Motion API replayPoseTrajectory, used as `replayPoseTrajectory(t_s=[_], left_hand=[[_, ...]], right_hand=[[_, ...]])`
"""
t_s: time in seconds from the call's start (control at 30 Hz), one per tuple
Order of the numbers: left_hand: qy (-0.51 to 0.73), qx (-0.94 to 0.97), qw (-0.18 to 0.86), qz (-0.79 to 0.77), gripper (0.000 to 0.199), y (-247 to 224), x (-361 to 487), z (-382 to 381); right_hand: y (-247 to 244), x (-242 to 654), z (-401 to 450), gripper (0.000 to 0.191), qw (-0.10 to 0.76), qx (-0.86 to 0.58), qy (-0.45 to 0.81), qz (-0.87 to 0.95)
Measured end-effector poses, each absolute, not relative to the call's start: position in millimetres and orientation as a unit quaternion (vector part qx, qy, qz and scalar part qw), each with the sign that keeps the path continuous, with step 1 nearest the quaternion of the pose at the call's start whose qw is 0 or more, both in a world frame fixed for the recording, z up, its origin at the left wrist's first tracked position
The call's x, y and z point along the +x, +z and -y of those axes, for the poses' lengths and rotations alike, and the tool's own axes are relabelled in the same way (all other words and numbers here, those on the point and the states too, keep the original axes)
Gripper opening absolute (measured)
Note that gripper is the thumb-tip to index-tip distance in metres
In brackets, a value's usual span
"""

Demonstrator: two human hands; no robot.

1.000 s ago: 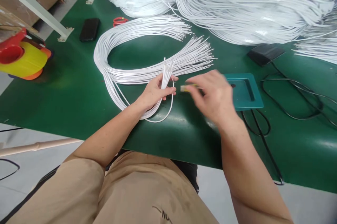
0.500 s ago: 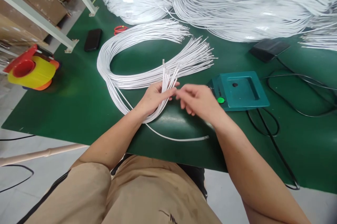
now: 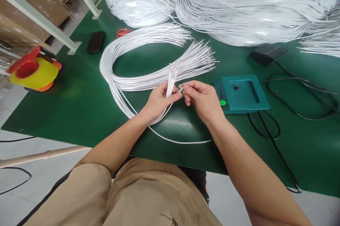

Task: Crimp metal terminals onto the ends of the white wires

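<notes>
My left hand is closed around a small bundle of white cables, whose tips point up past the thumb. Close beside it, my right hand pinches the end of one white cable that leans out of that bundle. Behind both hands a larger looped bundle of white cables lies on the green tabletop, its cut ends fanned to the right. A single loose cable curves along the table below my hands.
A teal device with a green button stands right of my hands, near a black pedal-shaped block and black cords. A big heap of white cables covers the back. Left are a black phone-like object, red-handled scissors and a yellow tape dispenser.
My right fingers have closed on one cable end and drawn it slightly right, away from the bundle. The left hand keeps its grip. The whole view has shifted slightly.
</notes>
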State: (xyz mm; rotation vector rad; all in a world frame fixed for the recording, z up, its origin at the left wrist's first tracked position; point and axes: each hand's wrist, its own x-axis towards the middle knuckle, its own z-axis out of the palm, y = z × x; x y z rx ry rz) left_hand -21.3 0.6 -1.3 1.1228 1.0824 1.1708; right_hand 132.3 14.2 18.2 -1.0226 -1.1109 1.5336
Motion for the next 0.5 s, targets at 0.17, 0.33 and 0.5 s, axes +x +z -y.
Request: replayPoseTrajectory(t_s=[0.17,0.33,0.5], left_hand=[[0.516,0.478,0.543,-0.458,0.028,-1.2,-22.1,0.5],[0.488,0.481,0.56,-0.465,0.034,2.1,-21.4,1.9],[0.456,0.496,0.569,-0.471,0.032,0.7,-18.0,5.3]], right_hand=[[18.6,128.0,-13.9,0.015,0.466,-0.376,0.722,0.347],[22.6,133.0,-15.2,0.017,0.425,-0.363,0.763,0.325],[25.2,137.3,-15.3,0.033,0.405,-0.385,0.752,0.351]])
